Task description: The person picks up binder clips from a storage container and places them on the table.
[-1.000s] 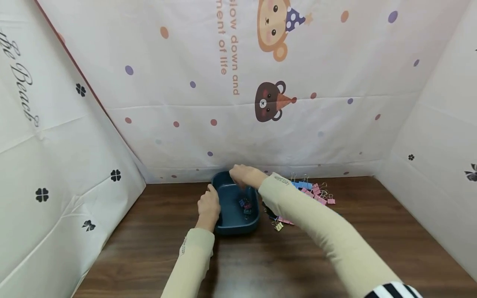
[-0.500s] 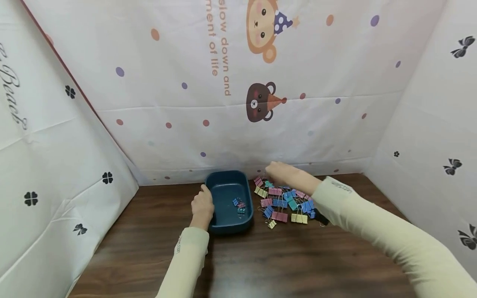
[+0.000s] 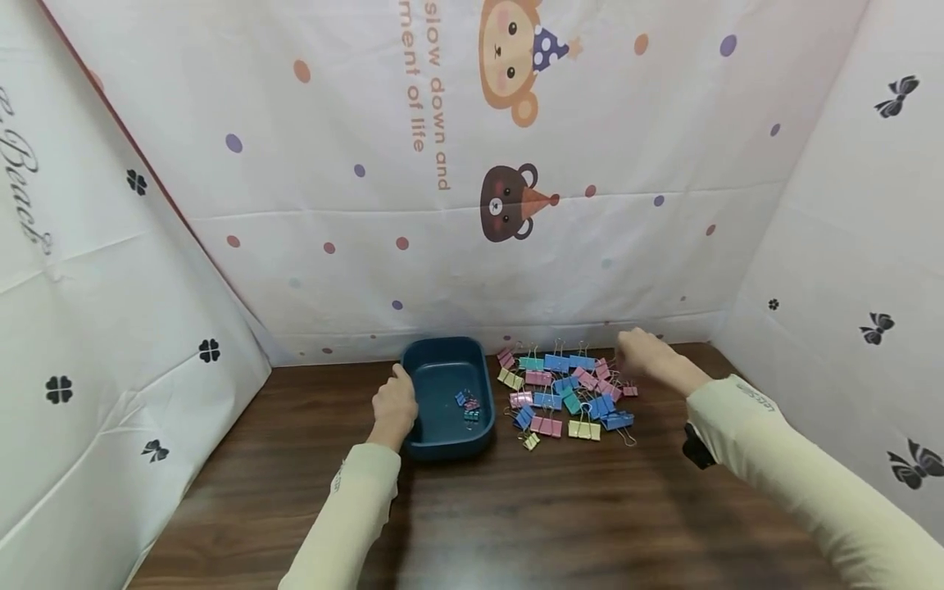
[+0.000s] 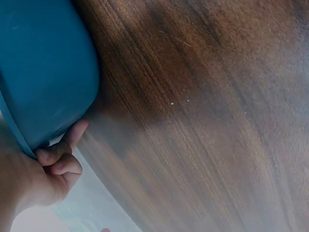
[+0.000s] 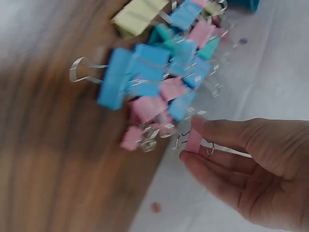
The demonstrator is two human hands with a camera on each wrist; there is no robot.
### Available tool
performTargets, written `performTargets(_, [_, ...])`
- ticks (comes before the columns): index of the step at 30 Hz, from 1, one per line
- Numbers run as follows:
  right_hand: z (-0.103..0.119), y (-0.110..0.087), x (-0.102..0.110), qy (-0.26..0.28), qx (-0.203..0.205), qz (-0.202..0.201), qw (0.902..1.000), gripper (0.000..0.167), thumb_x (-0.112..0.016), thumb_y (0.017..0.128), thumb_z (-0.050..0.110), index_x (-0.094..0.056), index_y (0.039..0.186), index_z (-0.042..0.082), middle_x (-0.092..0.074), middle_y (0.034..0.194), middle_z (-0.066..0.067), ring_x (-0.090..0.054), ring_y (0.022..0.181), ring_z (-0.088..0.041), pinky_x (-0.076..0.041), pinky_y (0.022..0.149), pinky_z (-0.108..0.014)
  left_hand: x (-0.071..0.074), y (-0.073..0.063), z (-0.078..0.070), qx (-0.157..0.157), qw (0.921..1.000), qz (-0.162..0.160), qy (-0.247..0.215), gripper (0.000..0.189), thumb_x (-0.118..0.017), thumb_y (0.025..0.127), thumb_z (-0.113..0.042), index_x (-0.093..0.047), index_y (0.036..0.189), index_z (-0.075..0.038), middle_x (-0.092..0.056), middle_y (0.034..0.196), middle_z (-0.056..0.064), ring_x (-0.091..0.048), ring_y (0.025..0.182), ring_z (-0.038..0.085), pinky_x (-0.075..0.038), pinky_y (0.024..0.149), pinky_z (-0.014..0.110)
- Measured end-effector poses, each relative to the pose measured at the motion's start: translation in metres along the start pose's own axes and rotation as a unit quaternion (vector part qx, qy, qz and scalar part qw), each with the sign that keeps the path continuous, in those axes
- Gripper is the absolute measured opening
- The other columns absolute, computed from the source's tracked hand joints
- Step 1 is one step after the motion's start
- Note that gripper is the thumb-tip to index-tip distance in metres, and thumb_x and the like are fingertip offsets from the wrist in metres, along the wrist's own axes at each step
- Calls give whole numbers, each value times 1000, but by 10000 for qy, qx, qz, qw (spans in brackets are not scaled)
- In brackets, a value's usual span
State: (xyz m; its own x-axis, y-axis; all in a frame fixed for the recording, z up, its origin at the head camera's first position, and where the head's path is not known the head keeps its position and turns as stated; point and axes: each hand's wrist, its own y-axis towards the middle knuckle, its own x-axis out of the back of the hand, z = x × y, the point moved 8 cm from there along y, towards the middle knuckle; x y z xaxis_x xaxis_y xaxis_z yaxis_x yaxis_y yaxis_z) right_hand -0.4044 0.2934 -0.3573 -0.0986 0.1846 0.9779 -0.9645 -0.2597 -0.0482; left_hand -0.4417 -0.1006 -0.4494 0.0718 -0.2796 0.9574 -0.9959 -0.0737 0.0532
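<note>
A dark blue plastic bin stands on the table against the back sheet, with several small binder clips inside. My left hand grips its left rim; in the left wrist view that hand has its fingers curled at the bin's edge. Right of the bin lies a spread of blue, pink, yellow and green binder clips. At the far right end of this spread is my right hand. Between thumb and fingertips it pinches a small pink binder clip, seen in the right wrist view.
A printed white sheet hangs behind the table, and more sheets close off both sides. The brown wooden table extends in front of the bin and the clips.
My right hand has moved from over the bin rightward across the clips to their far right end and now pinches a small pink binder clip. The left hand still holds the bin.
</note>
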Motion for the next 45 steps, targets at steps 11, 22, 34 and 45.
performTargets(11, [-47,-12,-53,768,-782,427,9931,16,-80,77,4,-70,65,4,-67,62,-2,-60,61,-16,-46,56,-27,2,0,2,1,10000,-40,77,69,-66,95,-9,-30,151,10,-70,114,29,-72,86,39,-60,78,51])
performTargets(22, [-53,-2,-62,648,-764,322,9945,16,-79,78,4,-69,66,5,-65,63,0,-57,58,-14,-45,52,-27,6,2,-5,-70,9998,-163,128,67,-66,95,-8,-32,150,9,-71,113,28,-73,85,38,-60,79,51])
performTargets(34, [23,52,20,-63,-847,136,9963,20,-68,83,4,-52,71,9,-50,67,-1,-43,58,-15,-38,54,-30,4,-3,5,70,9997,-232,14,69,-68,93,-7,-33,150,10,-71,114,28,-72,85,38,-60,76,50])
performTargets(45, [181,103,-4,-152,432,197,9988,24,-77,91,22,-67,75,8,-57,64,2,-50,57,-10,-42,53,-22,3,-1,0,46,9997,-240,67,68,-67,94,-6,-33,151,8,-70,116,27,-72,89,38,-60,78,49])
